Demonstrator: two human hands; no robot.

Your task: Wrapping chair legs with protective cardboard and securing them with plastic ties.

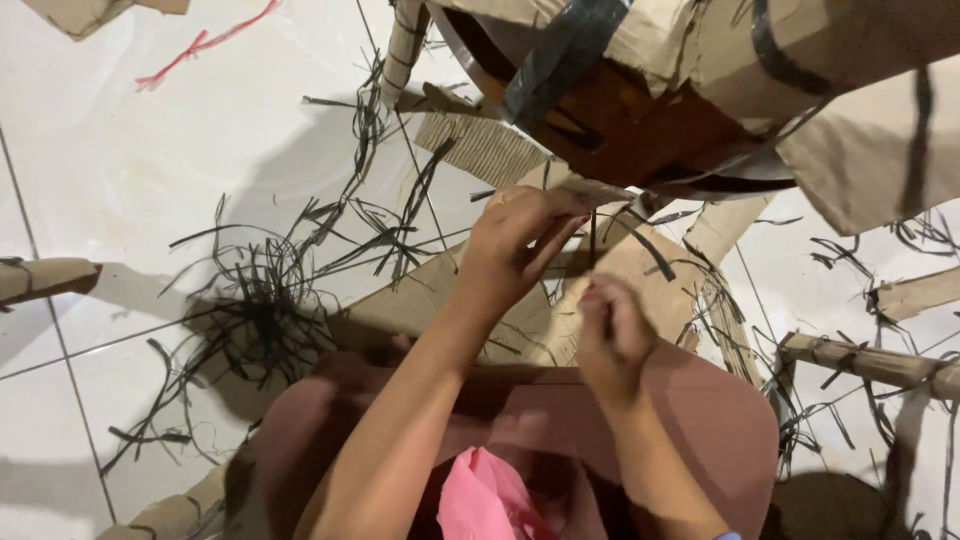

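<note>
Both your hands work just below the cardboard structure: your left hand pinches a cardboard flap at its lower edge, and your right hand, fingers curled tight, grips a thin black strip running up toward that flap.

I sit over a floor of glossy white tiles with thin dark grout lines. Soft shadows fall across it. Black strips litter it in tangles, a red scrap lies far left, and cardboard rolls lie about.
</note>
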